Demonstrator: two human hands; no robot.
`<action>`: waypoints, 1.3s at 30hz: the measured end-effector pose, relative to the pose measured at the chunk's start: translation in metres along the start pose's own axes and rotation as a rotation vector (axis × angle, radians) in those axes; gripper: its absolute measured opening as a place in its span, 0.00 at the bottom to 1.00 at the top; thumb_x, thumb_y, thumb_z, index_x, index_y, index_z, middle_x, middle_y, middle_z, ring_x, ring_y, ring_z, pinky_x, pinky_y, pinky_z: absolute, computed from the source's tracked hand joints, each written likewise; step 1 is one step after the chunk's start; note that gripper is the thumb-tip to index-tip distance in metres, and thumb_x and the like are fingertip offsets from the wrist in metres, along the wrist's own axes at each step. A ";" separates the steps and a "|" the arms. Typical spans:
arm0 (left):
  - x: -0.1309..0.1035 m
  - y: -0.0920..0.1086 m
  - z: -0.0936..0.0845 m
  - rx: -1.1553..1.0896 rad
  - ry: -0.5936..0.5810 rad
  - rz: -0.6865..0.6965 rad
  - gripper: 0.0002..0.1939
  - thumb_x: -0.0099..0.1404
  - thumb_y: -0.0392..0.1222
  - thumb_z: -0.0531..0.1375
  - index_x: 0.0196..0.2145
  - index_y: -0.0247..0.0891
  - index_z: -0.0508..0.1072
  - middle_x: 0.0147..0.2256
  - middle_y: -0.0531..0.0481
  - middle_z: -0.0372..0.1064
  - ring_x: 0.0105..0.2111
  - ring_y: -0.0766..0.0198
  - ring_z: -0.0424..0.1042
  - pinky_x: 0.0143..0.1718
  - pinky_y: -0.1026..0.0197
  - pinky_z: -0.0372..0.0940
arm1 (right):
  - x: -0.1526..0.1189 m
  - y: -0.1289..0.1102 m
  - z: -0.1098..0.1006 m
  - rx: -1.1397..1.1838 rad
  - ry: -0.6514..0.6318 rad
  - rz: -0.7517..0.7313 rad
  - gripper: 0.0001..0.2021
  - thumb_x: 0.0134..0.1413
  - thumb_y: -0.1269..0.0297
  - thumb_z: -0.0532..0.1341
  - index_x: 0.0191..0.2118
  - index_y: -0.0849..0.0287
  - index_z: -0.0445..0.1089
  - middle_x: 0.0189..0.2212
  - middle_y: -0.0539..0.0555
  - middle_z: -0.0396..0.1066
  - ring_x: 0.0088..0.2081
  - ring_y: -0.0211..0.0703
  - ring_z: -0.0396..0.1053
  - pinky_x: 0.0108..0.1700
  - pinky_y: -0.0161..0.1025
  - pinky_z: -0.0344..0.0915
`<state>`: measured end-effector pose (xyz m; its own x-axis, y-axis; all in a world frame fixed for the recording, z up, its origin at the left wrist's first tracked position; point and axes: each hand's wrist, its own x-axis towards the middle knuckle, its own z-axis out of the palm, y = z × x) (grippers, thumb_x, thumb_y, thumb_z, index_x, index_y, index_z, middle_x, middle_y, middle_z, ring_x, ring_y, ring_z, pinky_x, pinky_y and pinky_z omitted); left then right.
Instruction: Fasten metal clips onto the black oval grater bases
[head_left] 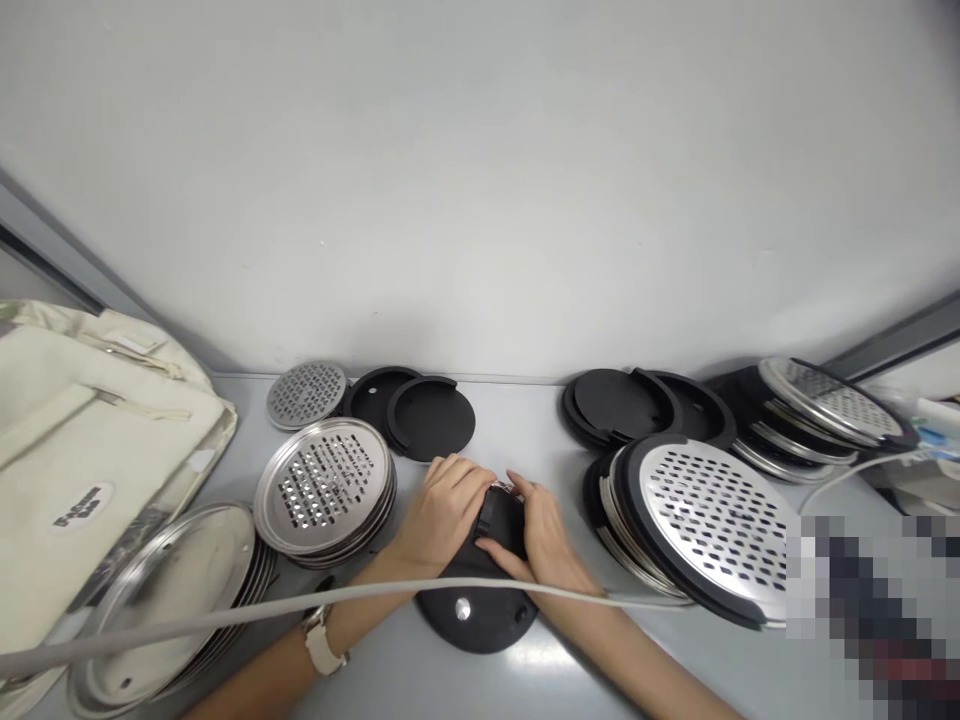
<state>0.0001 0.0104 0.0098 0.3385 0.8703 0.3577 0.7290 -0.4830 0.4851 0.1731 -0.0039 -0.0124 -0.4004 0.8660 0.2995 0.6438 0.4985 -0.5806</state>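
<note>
At lower centre, I watched the right hand (546,535) clasp the small black part (506,522) between thumb and forefinger; the left hand (448,508) bordered its left side, grip unclear to me.

Shows matte black on near-centre round base (480,632) | silver with rows of dark slots on right grater disc (712,510), black on its rim (634,500) | silver, perforated in rows, on left grater disc (324,485) | black on far-left dish (435,418) | cream on left bag (45,420), dark lettering on white patch (105,492)
</note>
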 end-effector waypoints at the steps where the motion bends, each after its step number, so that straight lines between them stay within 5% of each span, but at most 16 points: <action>1: 0.000 0.001 -0.002 -0.007 0.009 0.019 0.12 0.71 0.34 0.48 0.38 0.39 0.71 0.37 0.50 0.69 0.38 0.62 0.66 0.46 0.55 0.61 | 0.001 0.001 -0.002 0.017 -0.022 -0.004 0.33 0.55 0.55 0.61 0.62 0.57 0.46 0.46 0.62 0.62 0.48 0.56 0.66 0.48 0.56 0.68; 9: -0.001 0.006 -0.011 -0.105 0.020 0.139 0.12 0.71 0.33 0.47 0.46 0.37 0.68 0.39 0.47 0.67 0.40 0.62 0.64 0.46 0.58 0.63 | 0.012 0.014 -0.012 0.241 -0.243 -0.020 0.42 0.51 0.52 0.64 0.65 0.53 0.39 0.52 0.60 0.57 0.55 0.53 0.60 0.55 0.52 0.64; 15: 0.003 0.006 -0.007 -0.183 0.155 0.062 0.08 0.70 0.33 0.51 0.43 0.38 0.69 0.37 0.49 0.68 0.39 0.64 0.67 0.45 0.60 0.64 | 0.016 0.023 -0.008 0.256 -0.187 -0.067 0.45 0.48 0.52 0.66 0.65 0.53 0.38 0.53 0.61 0.57 0.53 0.53 0.61 0.54 0.55 0.63; 24: 0.004 0.006 -0.019 -0.408 0.163 -0.137 0.05 0.66 0.34 0.55 0.35 0.38 0.71 0.33 0.52 0.68 0.32 0.69 0.71 0.36 0.67 0.68 | 0.019 0.009 -0.021 0.249 -0.124 -0.074 0.15 0.63 0.64 0.54 0.54 0.54 0.57 0.48 0.57 0.65 0.52 0.47 0.63 0.54 0.48 0.62; 30: -0.006 -0.003 -0.010 -0.548 0.163 -0.273 0.06 0.65 0.36 0.57 0.41 0.38 0.70 0.34 0.51 0.70 0.34 0.66 0.74 0.35 0.65 0.72 | 0.028 0.006 -0.021 0.331 -0.115 -0.035 0.10 0.62 0.66 0.55 0.49 0.54 0.62 0.42 0.55 0.69 0.46 0.45 0.67 0.50 0.45 0.65; 39: -0.011 -0.009 -0.005 -0.320 0.225 -0.170 0.05 0.67 0.35 0.54 0.40 0.38 0.69 0.34 0.51 0.68 0.32 0.67 0.72 0.35 0.64 0.69 | 0.045 -0.002 -0.023 0.361 -0.090 -0.062 0.04 0.61 0.71 0.55 0.39 0.55 0.65 0.39 0.53 0.66 0.44 0.44 0.65 0.49 0.44 0.62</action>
<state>-0.0132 0.0044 0.0060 0.0653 0.9147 0.3989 0.5296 -0.3705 0.7630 0.1686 0.0351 0.0195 -0.4977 0.8195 0.2842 0.3519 0.4902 -0.7974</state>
